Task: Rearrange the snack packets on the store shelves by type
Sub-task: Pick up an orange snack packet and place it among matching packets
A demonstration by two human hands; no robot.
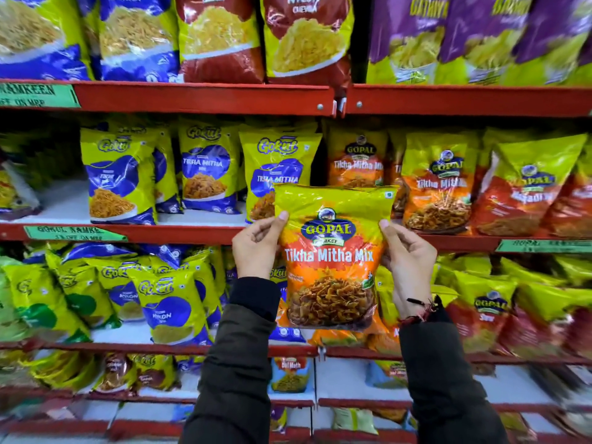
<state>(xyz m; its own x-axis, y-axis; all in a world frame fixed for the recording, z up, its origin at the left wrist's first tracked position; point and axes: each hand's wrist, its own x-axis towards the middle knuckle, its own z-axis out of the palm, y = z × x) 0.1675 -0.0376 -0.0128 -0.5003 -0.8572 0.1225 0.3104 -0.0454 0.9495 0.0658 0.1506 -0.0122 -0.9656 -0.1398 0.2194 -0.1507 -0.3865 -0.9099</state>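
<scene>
A Gopal Tikha Mitha Mix packet [331,257] is held upright in front of red store shelves [198,97], gripped at its two side edges: the left hand [256,248] pinches the left edge, the right hand [408,261] the right, both wrists in dark sleeves [237,363]. Behind it on the middle shelf, blue-and-yellow Gokul packets [205,174] stand to the left and matching orange Gopal packets [435,187] to the right. Purple packets [474,36] fill the top shelf at right; green price labels [75,233] line the shelf edges
</scene>
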